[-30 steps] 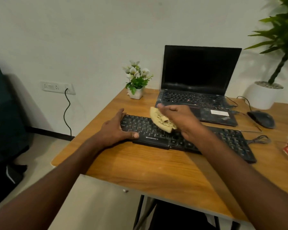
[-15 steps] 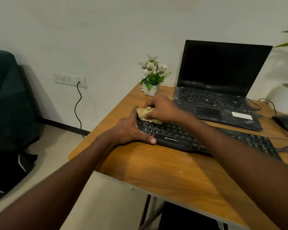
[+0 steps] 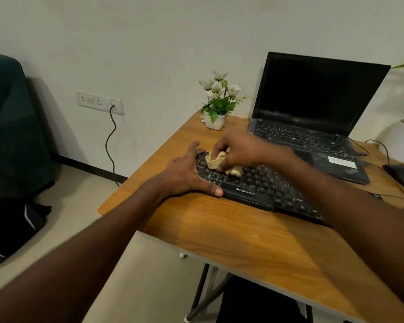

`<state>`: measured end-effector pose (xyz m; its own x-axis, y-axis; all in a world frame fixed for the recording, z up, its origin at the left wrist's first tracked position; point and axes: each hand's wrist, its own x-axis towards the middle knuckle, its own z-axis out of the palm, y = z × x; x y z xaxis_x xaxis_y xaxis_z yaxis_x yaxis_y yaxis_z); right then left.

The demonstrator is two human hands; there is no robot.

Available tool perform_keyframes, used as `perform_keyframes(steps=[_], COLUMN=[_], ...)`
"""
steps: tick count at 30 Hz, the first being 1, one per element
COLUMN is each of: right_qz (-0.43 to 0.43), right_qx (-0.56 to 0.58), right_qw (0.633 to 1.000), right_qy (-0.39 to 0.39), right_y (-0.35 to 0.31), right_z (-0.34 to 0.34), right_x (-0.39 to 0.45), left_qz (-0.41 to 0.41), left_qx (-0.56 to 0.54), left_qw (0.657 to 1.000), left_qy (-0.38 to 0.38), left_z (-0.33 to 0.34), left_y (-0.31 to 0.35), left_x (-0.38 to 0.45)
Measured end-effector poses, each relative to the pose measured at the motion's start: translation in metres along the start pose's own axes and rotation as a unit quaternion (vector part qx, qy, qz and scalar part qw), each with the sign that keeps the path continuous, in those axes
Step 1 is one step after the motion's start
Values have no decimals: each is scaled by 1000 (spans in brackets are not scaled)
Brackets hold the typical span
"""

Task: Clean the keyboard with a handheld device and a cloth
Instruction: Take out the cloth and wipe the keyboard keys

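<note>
Wiping entry, keyboard (image 3: 261, 185) taken as landmark. Risks, judged: hard rubbing at the keyboard's left end could snag a keycap or slide the board toward the desk (image 3: 219, 231) edge, which lies close on that side; a loose fold of cloth (image 3: 216, 159) may catch between keys. Cloth: crumpled, tan, lying on the keyboard's upper-left keys. Right hand (image 3: 237, 149): above those same keys, fingers curled and pinching the cloth against them. Left hand (image 3: 184, 173): at the keyboard's left end, fingers spread along its side, thumb laid on its near edge, bracing it and grasping nothing. Handheld device: not seen. Laptop (image 3: 313, 117): just behind the keyboard.
</note>
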<state>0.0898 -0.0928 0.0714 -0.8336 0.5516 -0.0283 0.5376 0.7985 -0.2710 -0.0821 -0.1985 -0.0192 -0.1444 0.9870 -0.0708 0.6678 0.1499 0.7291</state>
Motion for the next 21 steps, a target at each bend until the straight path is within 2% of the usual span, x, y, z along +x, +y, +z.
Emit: perform_keyframes(steps=[2, 5, 8, 11, 15, 21], right_qz=[14, 21, 20, 50, 81, 46], right_qx=[-14, 63, 43, -22, -96, -24], right_qw=[1000, 994, 990, 991, 990, 989], right_qy=[-14, 91, 134, 125, 57, 135], right_y=[0, 0, 7, 12, 7, -4], right_z=[-9, 8, 27, 25, 6, 27], right_x=[9, 20, 19, 13, 10, 14], left_qz=[-4, 5, 5, -3, -4, -6], left_qx=[-5, -16, -22, -12, -7, -4], left_qw=[1000, 1000, 1000, 1000, 1000, 1000], left_qy=[8, 19, 17, 15, 10, -1], left_z=[1, 2, 3, 2, 1, 0], left_y=[-1, -3, -2, -1, 3, 4], left_x=[-1, -2, -1, -2, -4, -6])
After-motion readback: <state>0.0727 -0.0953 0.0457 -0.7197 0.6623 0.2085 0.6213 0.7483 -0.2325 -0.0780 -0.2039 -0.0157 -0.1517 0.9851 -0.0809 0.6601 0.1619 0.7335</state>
